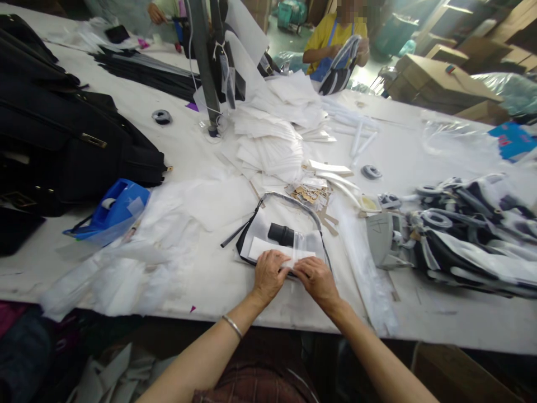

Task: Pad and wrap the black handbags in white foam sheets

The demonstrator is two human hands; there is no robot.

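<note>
In front of me on the table lies a small black handbag (240, 244), covered by a translucent white wrapping sheet (262, 229). Its handle (293, 200) arches away from me and looks wrapped. A black strap piece with a buckle (281, 234) shows on top, beside a strip of clear tape (299, 242). My left hand (271, 274) has its fingers curled on the sheet at the bag's near edge. Close beside it, my right hand (315, 277) pinches the same edge by the tape. The fingertips nearly meet, and what lies under them is partly hidden.
A blue tape dispenser (121, 207) and large black bags (71, 123) are at left. White sheets (268, 140) pile up behind, with cardboard pieces (312, 194) nearer. At right are a grey dispenser (386, 238) and wrapped bags (465, 240). A co-worker (321, 45) handles a bag across the table.
</note>
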